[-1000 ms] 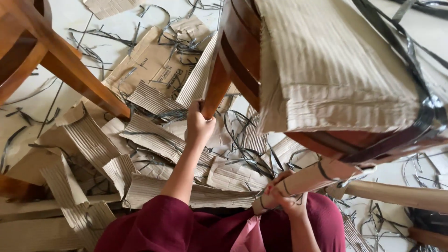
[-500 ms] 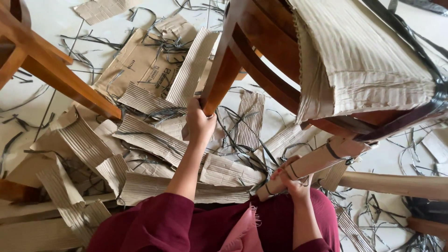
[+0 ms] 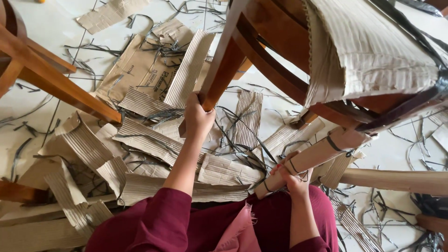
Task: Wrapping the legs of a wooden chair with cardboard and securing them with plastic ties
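Corrugated cardboard still wraps one chair leg (image 3: 312,158), bound with black straps, and the right hand (image 3: 291,179) is clamped around its lower end. The left hand (image 3: 198,116) is closed around a bare wooden leg (image 3: 224,70) of the same chair (image 3: 280,42), which hangs tilted above the floor (image 3: 60,23), its seat padded in more cardboard (image 3: 373,46). As I judge it, the step in hand is unpacking the chair, with the wrapped leg being freed; the next move calls for loosening the straps while the left hand steadies the frame. Torn cardboard sheets (image 3: 140,140) and cut black strapping (image 3: 233,126) litter the floor below, and another chair's legs (image 3: 51,79) stand close on the left, crowding the space.
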